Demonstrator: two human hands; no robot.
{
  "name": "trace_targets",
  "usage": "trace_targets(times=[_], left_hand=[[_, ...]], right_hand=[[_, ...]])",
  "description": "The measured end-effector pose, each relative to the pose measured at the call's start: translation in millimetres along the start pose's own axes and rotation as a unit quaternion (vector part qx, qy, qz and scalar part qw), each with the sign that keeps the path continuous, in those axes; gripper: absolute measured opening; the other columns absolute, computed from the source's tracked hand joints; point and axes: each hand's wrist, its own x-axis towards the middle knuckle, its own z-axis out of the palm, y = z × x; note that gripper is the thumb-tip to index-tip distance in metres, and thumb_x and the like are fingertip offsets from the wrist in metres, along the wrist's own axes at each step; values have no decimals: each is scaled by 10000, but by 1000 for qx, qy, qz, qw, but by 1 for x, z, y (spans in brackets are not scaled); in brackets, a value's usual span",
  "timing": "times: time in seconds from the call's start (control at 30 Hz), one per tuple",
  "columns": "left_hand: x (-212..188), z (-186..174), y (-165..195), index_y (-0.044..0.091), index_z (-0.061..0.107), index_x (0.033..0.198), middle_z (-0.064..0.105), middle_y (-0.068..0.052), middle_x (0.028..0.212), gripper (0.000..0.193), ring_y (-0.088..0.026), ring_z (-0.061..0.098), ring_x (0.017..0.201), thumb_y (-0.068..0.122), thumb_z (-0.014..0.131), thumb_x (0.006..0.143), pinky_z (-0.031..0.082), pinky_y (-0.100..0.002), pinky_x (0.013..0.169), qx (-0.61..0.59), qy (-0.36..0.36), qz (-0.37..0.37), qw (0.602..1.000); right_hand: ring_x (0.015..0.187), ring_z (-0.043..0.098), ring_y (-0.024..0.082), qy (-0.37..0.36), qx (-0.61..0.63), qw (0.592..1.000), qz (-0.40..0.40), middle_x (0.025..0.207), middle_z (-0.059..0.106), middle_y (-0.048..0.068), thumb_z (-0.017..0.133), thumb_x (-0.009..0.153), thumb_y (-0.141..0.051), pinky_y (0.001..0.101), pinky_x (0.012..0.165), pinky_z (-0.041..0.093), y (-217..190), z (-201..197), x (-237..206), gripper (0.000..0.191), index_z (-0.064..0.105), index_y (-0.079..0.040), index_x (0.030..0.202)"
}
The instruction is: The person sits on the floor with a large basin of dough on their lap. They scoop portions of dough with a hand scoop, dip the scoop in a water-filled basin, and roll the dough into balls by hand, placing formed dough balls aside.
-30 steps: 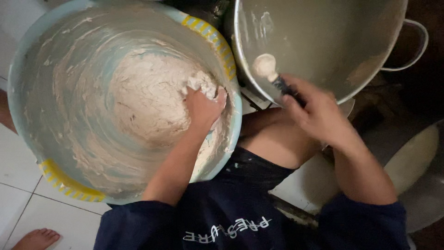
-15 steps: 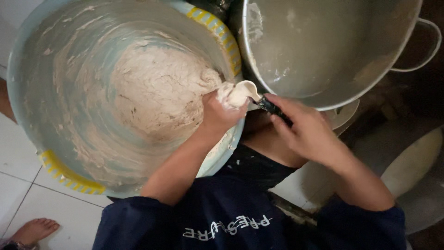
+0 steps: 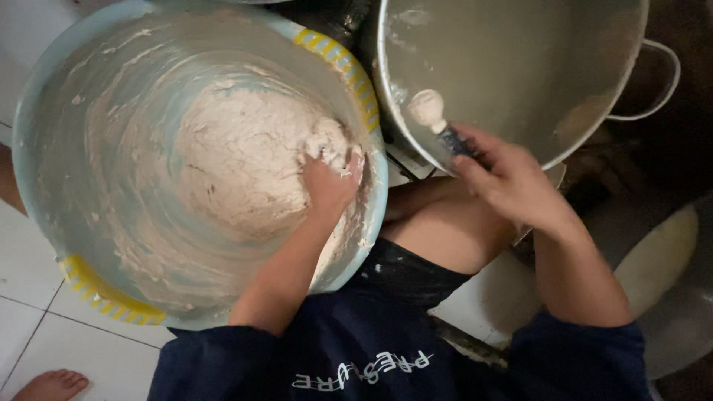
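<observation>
Dough (image 3: pixel 245 167), a pale, wet mound, fills the middle of a wide light-blue plastic basin (image 3: pixel 44 111) that takes up the left half of the frame. The basin has yellow striped patches on its rim, and its inner wall is smeared with a thin film of the same paste. The person's left hand (image 3: pixel 330 182) is sunk into the right edge of the mound, fingers curled and pressed in, with dough clinging to the knuckles. Judging by that, the mass looks soft, sticky and heavy; it would likely tear and stretch rather than lift clean, so scooping from underneath seems the surest hold.

At the upper right stands a large metal pot (image 3: pixel 594 111) with a wire-like side handle. Its inside shows only a grey, wet coating and no visible heap of contents. The right hand (image 3: pixel 512 182) is closed around the dark handle of a spoon (image 3: pixel 429 111) at the pot's lower-left rim. A lump of dough sits on the spoon's bowl, held just inside the pot.

A bare foot (image 3: pixel 52 386) rests on white floor tiles (image 3: pixel 30 327) at the lower left.
</observation>
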Motion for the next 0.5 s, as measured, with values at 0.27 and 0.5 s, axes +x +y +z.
trace_targets(times=[0.27, 0.5], left_hand=[[2, 1, 6, 81, 725, 885, 726, -90, 820, 126, -307, 715, 734, 181, 802, 889, 585, -418, 714, -72, -29, 54, 996], [5, -8, 36, 57, 703, 933, 725, -128, 856, 217, -336, 724, 775, 181, 829, 808, 590, -419, 711, -157, -29, 102, 982]], right_hand=[[886, 729, 289, 140, -145, 977, -72, 1073, 730, 203, 670, 1016, -164, 426, 758, 571, 3, -6, 9, 388, 651, -65, 1391], [767, 718, 211, 24, -92, 990, -108, 966, 749, 115, 676, 948, -176, 350, 663, 568, -22, 29, -24, 478, 601, -125, 1417]])
